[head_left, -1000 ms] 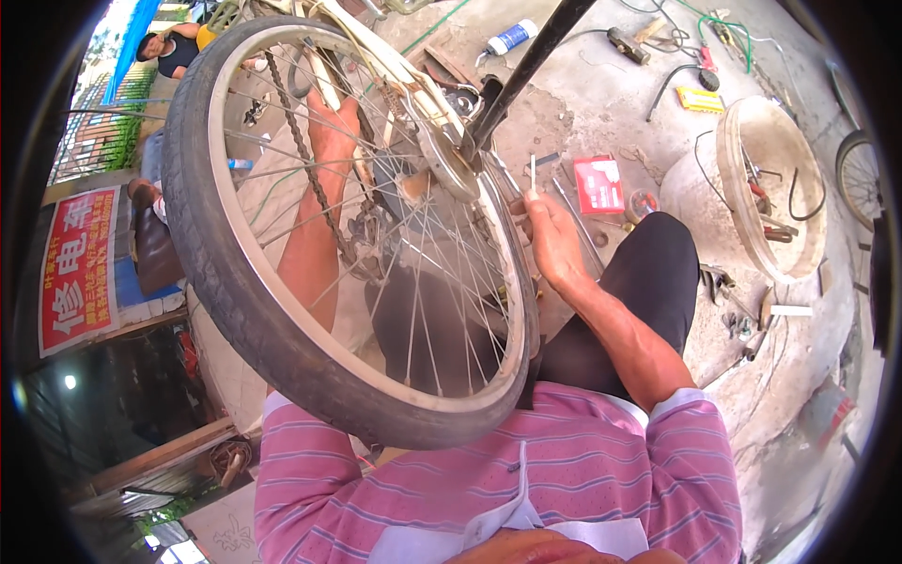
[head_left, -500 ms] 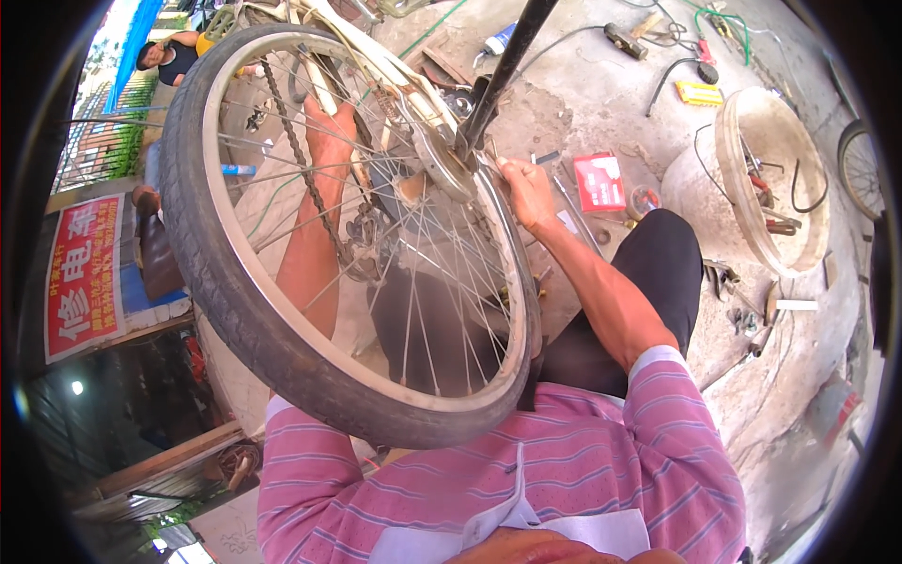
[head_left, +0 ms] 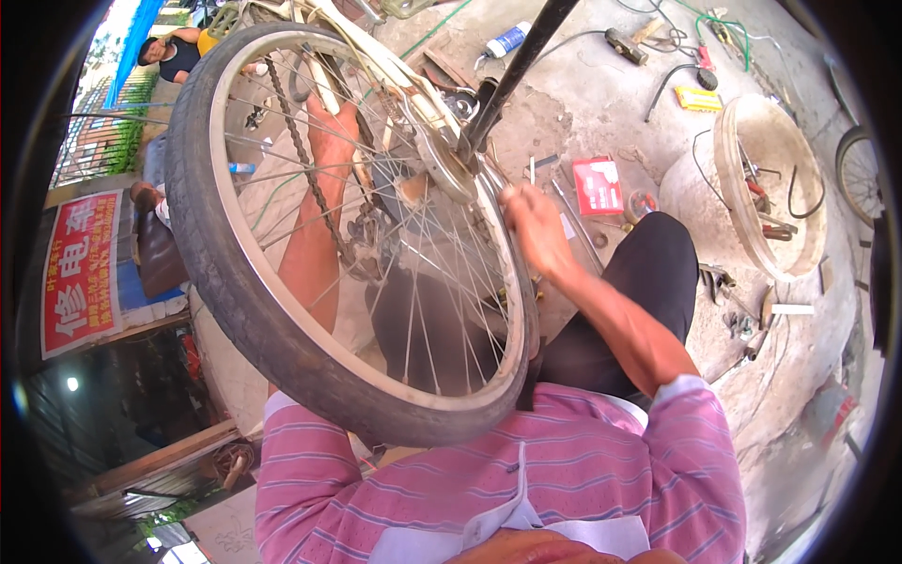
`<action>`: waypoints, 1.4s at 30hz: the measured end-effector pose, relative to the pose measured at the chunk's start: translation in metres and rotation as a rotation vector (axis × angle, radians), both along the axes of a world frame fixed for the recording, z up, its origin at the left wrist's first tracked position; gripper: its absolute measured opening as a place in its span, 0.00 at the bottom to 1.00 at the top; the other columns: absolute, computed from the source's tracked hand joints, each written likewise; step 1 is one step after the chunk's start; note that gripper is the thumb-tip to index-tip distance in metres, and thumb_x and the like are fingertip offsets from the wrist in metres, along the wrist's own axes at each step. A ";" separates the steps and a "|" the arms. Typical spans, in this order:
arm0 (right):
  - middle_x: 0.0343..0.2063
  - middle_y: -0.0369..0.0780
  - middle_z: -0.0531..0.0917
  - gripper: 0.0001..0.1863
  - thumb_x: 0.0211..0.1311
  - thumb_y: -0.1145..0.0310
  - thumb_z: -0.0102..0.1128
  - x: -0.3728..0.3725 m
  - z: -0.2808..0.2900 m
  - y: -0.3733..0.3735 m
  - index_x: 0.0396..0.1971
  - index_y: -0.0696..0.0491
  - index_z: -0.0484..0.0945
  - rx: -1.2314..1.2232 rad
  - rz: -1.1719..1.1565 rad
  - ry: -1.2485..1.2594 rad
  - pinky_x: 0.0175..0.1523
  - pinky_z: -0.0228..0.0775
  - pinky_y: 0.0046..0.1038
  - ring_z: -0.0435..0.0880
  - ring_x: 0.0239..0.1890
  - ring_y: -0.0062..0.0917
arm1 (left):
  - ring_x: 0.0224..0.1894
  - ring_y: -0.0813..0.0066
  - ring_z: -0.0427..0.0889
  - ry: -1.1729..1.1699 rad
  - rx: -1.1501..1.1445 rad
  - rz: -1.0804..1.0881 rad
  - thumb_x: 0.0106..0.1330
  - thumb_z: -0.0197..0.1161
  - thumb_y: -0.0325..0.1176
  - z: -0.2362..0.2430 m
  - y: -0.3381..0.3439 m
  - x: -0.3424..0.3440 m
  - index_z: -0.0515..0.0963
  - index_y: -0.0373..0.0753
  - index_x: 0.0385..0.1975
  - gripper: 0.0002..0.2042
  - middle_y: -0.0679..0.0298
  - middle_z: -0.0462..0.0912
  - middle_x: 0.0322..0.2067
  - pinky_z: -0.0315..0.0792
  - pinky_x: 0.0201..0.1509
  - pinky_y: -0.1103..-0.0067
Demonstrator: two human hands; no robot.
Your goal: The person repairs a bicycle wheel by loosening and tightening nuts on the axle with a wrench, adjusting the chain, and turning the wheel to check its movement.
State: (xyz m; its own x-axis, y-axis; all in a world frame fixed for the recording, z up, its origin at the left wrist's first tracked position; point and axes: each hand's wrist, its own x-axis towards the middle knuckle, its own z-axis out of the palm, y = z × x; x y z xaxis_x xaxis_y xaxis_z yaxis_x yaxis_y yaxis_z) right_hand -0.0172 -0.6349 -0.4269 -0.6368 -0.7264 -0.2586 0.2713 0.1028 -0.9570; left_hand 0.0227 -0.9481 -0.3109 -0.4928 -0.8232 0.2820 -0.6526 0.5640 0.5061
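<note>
A bicycle wheel [head_left: 225, 263] with a worn black tyre and silver spokes fills the centre, with a chain [head_left: 319, 207] behind it. My left hand [head_left: 331, 132], seen through the spokes, is closed around a cream frame tube [head_left: 322, 89]. My right hand [head_left: 531, 216] is closed at the wheel's right side, beside the round metal plate [head_left: 442, 164] and below the black bar [head_left: 503, 94]; what its fingers hold is too small to make out.
A red box [head_left: 598, 186], a yellow packet [head_left: 697, 99], a hammer [head_left: 628, 49], a blue-and-white bottle [head_left: 507, 39] and scattered tools lie on the concrete. A white bucket [head_left: 728, 188] with tools stands right. Another person [head_left: 174, 66] is at upper left; a bicycle [head_left: 860, 174] is far right.
My right hand moved left and slightly up to the wheel's edge, then a little back down. My left hand stays on the frame tube.
</note>
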 end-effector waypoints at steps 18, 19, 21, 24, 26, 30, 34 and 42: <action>0.19 0.39 0.77 0.28 0.71 0.47 0.46 -0.008 -0.037 -0.016 0.26 0.58 0.80 -0.028 -0.085 0.005 0.38 0.67 0.32 0.76 0.28 0.26 | 0.46 0.53 0.84 -0.015 -0.007 0.005 0.61 0.69 0.39 -0.004 -0.007 0.003 0.70 0.32 0.52 0.25 0.48 0.83 0.43 0.74 0.51 0.66; 0.19 0.39 0.77 0.28 0.71 0.47 0.46 -0.011 -0.046 -0.021 0.26 0.58 0.80 -0.028 -0.089 0.006 0.38 0.67 0.32 0.76 0.28 0.26 | 0.46 0.53 0.83 -0.019 -0.002 -0.002 0.61 0.69 0.39 -0.004 -0.006 0.001 0.70 0.32 0.53 0.25 0.48 0.83 0.44 0.74 0.51 0.66; 0.19 0.37 0.76 0.26 0.69 0.49 0.49 -0.016 -0.061 -0.034 0.24 0.58 0.79 -0.070 -0.052 0.002 0.37 0.66 0.30 0.74 0.28 0.23 | 0.46 0.53 0.83 -0.024 0.002 -0.002 0.61 0.69 0.39 -0.004 -0.006 0.003 0.70 0.32 0.53 0.25 0.47 0.83 0.44 0.74 0.51 0.66; 0.19 0.35 0.75 0.23 0.68 0.51 0.53 -0.024 -0.077 -0.056 0.25 0.57 0.80 -0.108 -0.060 -0.035 0.36 0.65 0.28 0.72 0.28 0.19 | 0.47 0.52 0.83 -0.014 0.010 -0.007 0.61 0.69 0.38 -0.004 -0.009 0.006 0.70 0.32 0.53 0.25 0.47 0.83 0.45 0.74 0.52 0.66; 0.19 0.31 0.74 0.20 0.69 0.55 0.53 -0.024 -0.106 -0.082 0.24 0.55 0.80 -0.211 -0.087 -0.059 0.33 0.61 0.24 0.70 0.26 0.15 | 0.46 0.51 0.83 0.014 -0.024 -0.036 0.60 0.68 0.36 -0.007 -0.015 0.009 0.70 0.31 0.52 0.24 0.46 0.83 0.45 0.74 0.52 0.65; 0.20 0.32 0.75 0.20 0.67 0.54 0.57 -0.027 -0.106 -0.092 0.24 0.56 0.79 -0.313 -0.133 -0.151 0.35 0.64 0.26 0.70 0.27 0.16 | 0.46 0.50 0.83 0.024 -0.016 -0.026 0.60 0.66 0.34 -0.008 -0.008 0.004 0.70 0.31 0.52 0.23 0.45 0.82 0.45 0.74 0.52 0.64; 0.20 0.32 0.76 0.19 0.67 0.56 0.58 -0.025 -0.087 -0.090 0.24 0.57 0.79 -0.334 -0.111 -0.128 0.36 0.64 0.25 0.71 0.27 0.15 | 0.46 0.49 0.83 -0.006 -0.028 -0.019 0.60 0.65 0.35 -0.006 -0.015 0.014 0.70 0.30 0.52 0.23 0.44 0.82 0.45 0.74 0.52 0.64; 0.20 0.34 0.76 0.24 0.69 0.51 0.53 -0.035 -0.078 -0.077 0.26 0.58 0.81 -0.185 -0.084 0.030 0.37 0.66 0.28 0.73 0.27 0.19 | 0.44 0.49 0.83 0.006 -0.020 -0.026 0.59 0.65 0.37 -0.015 -0.019 0.004 0.70 0.31 0.51 0.23 0.45 0.82 0.43 0.74 0.50 0.63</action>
State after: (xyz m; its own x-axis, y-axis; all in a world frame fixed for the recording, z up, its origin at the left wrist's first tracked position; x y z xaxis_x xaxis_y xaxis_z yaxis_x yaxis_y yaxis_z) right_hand -0.0522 -0.7119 -0.5053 -0.7023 -0.7040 -0.1058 0.2428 -0.0972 -0.9652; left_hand 0.0263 -0.9674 -0.3255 -0.5126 -0.8042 0.3008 -0.6343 0.5908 0.4986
